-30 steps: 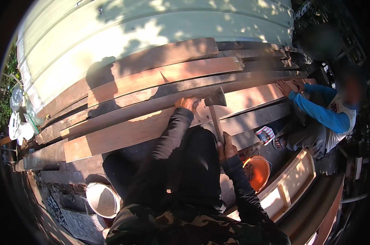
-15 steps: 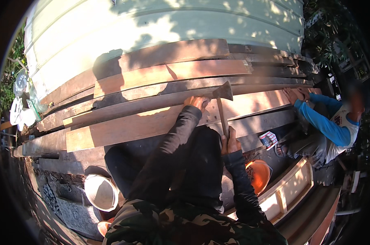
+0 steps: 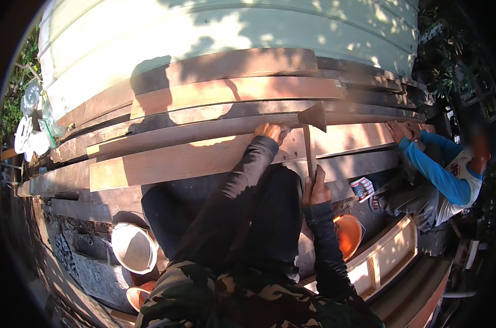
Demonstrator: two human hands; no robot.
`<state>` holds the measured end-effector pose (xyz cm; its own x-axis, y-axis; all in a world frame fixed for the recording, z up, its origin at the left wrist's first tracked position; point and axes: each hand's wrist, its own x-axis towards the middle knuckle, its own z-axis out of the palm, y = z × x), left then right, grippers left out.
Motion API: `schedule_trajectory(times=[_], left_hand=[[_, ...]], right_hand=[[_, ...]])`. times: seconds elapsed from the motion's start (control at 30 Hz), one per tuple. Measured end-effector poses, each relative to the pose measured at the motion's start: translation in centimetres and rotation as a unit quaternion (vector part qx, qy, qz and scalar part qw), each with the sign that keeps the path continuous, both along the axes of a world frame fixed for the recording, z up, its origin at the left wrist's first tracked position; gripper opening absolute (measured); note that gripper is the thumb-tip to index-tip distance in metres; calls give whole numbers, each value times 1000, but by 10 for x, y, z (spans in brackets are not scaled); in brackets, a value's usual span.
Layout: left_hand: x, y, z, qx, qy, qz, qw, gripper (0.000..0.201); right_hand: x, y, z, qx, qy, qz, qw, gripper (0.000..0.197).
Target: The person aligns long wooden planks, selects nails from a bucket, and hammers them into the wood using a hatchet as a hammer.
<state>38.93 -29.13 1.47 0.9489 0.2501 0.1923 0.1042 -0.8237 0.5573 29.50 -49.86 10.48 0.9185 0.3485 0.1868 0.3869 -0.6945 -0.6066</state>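
Over the near edge of the plank (image 3: 177, 158), we are holding one hatchet-like tool (image 3: 308, 139): right hand (image 3: 317, 189), fingers wrapped low around it, likely for leverage; left hand (image 3: 271, 132), fingers curled at the plank, seemingly steadying it, any pinched item indiscernible.

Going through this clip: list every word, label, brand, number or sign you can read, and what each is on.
No text is readable here.
Co-worker's shirt: marks on the front, too small and blurred to read.
Small red, white and blue package near the co-worker's foot: any print is too small to read.
Hatchet in the right hand: no lettering shows.
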Motion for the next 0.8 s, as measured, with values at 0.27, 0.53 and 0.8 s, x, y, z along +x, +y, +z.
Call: schedule_trajectory(times=[0.27,0.53,0.8], left_hand=[[-1,5,-10,-60,-15,-32,998,17],[-33,71,27,116,0,56,992,44],[-69,99,4,179,100,45,978,60]], right_hand=[[-7,-5,-14,-8,29,-21,999,28],[-15,-21,-12,13,27,-46,998,20],[-4,0,24,33,-34,8,999,28]])
